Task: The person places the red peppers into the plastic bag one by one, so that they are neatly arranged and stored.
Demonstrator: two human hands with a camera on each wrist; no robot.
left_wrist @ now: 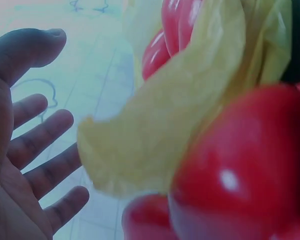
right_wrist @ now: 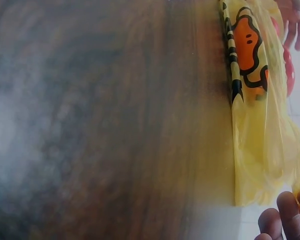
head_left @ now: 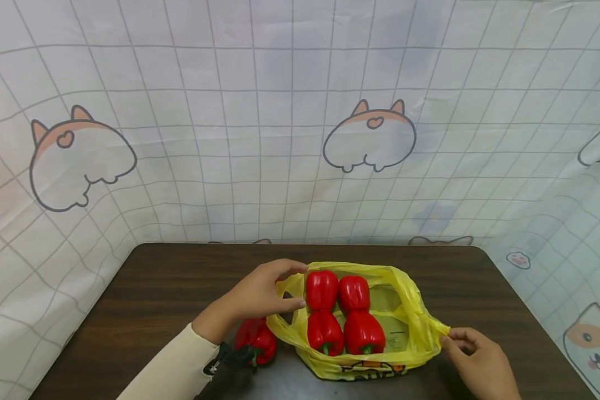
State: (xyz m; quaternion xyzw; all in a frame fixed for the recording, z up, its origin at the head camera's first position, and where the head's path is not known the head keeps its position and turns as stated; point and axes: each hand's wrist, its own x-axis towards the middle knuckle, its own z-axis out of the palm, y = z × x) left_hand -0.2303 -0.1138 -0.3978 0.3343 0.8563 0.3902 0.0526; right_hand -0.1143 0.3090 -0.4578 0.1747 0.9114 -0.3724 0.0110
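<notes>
Patterned cloth [head_left: 230, 111] hangs behind and beside the work, apparently to screen it off. Dark wooden table [head_left: 190, 272] below, bearing everything. Yellow plastic bag [head_left: 420, 322] sits on it, mouth up; taking the bag as the dial, 12 o'clock away from the person. Left hand [head_left: 262, 291] at about half past 9, fingers straight and spread, thumb apart, no hold on anything; it reaches over the rim just beside the peppers. Whether the fingertips touch plastic, cannot tell. Right hand [head_left: 482, 358] near half past 3, fingers bent, pinching the bag's gathered handle between thumb and fingers; that side is drawn outward, probably to stretch the mouth wide and steady the soft wall. Four red peppers [head_left: 364, 333] inside, two by two, toward the 9 o'clock half; they lean on one another, and their weight likely helps anchor the bag. The near pair show green stems toward 6 o'clock. One loose pepper [head_left: 264, 338] on the table, between 8 and 9 o'clock, outside the bag, partly under the left wrist, presumably within easy reach there. Smallest noted: orange-and-black print [right_wrist: 247, 45] on the 6 o'clock wall.
</notes>
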